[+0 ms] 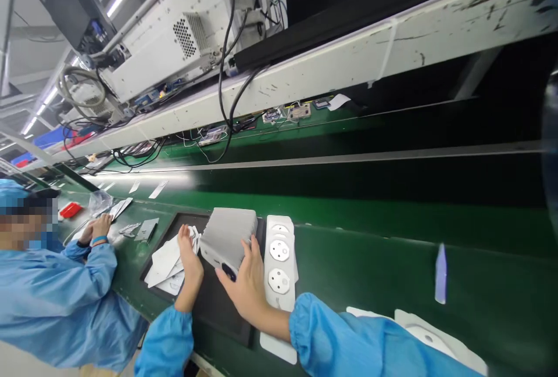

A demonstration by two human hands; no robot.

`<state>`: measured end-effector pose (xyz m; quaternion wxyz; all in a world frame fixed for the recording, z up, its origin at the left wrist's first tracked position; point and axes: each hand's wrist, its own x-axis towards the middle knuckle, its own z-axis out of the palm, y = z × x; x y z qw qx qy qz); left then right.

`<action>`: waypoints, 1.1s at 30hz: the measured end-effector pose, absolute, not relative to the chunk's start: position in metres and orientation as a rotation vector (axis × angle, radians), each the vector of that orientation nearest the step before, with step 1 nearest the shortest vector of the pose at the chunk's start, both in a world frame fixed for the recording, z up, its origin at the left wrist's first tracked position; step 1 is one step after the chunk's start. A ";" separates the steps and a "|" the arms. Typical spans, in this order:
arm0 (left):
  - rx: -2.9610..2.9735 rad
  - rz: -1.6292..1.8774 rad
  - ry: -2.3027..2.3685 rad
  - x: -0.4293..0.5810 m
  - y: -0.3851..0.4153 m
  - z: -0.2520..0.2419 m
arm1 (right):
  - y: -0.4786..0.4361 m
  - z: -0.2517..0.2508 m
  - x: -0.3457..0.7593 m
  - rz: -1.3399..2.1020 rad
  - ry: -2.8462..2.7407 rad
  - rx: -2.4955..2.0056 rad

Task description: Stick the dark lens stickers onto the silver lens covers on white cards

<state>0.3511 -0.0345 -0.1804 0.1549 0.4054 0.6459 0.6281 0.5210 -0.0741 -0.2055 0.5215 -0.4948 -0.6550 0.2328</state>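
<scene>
A light grey box-shaped device (229, 230) with a ribbed edge and a dark round lens-like spot on its front stands on a black tray (220, 310). My right hand (247, 281) grips its right front corner, thumb at the front and fingers over the right side. To the left of the device is my left hand (190, 261), fingers stretched upward, beside a loose pile of white sheet-like pieces (163, 262); it holds nothing that I can see. Close by my right wrist lies a stack of long white panels (279, 307) with round socket-like marks.
A pale purple pointed strip (441, 275) lies on the green bench at right. More white panels (429, 336) are partly under my right sleeve. A co-worker in blue (56, 290) works at left. Overhead runs a white shelf beam (331, 54) with hanging black cables (224, 83).
</scene>
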 end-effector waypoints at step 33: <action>1.472 1.662 1.632 0.352 -0.023 -0.211 | -0.069 -0.202 0.502 0.910 -1.317 -1.181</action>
